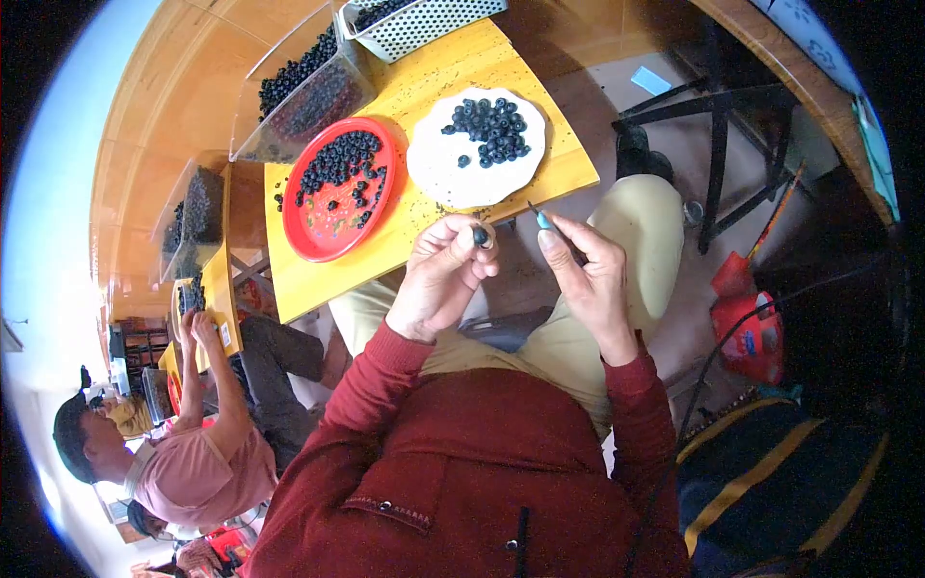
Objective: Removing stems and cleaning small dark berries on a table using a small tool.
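Note:
Between the thumb and fingers of my left hand is a small round black bead-like ball, held just off the table's near edge. My right hand grips a slim pointed tool with a teal section and a darker handle; its tip points toward the plate, apart from the ball. Beyond my hands, a white scalloped plate carries a cluster of similar black balls. Left of it, a red round tray holds many more black balls and small coloured bits.
The yellow table is scattered with dark crumbs. At its far side stand a clear bin of black balls and a white perforated basket. A co-worker sits at left by another table. A red bucket stands right, below black metal legs.

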A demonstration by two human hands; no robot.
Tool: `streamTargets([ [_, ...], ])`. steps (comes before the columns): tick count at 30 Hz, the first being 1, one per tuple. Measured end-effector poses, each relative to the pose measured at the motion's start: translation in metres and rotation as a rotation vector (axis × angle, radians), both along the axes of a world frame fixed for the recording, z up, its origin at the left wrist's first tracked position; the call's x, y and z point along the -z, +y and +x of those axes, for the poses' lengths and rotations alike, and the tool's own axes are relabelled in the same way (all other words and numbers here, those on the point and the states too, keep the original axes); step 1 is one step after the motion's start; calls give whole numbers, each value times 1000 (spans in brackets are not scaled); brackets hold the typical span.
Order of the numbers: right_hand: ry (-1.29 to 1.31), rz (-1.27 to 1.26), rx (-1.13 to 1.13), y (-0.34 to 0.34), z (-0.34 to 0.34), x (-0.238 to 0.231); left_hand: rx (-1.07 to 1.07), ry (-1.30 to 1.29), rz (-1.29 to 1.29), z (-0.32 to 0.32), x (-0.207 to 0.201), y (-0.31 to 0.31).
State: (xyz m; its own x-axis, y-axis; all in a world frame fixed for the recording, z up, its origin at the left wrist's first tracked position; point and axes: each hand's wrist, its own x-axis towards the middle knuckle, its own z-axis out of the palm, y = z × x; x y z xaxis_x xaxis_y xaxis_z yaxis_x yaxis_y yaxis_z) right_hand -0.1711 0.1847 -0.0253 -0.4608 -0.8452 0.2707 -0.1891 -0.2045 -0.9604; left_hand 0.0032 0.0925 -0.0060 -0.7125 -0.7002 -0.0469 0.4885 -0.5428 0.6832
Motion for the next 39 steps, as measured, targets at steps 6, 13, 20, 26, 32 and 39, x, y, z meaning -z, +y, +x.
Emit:
streamTargets([
  [6,-161,-82,-104,-4,11,-10,10,-70,-16,-3,8,1],
  [13,-392,-15,-258,-12,19,-13,29,-110,-64,-2,11,2],
  [20,-529,7,-317,-9,16,-15,47,-77,-54,-2,7,6],
  [26,-492,-19,-352,-10,18,-14,32,-121,-83,3,14,0],
  [32,-551,23,-398,-11,18,-18,45,-46,-66,7,13,0],
  [39,-514,23,-413,-13,24,-19,47,-41,-45,13,13,-3],
])
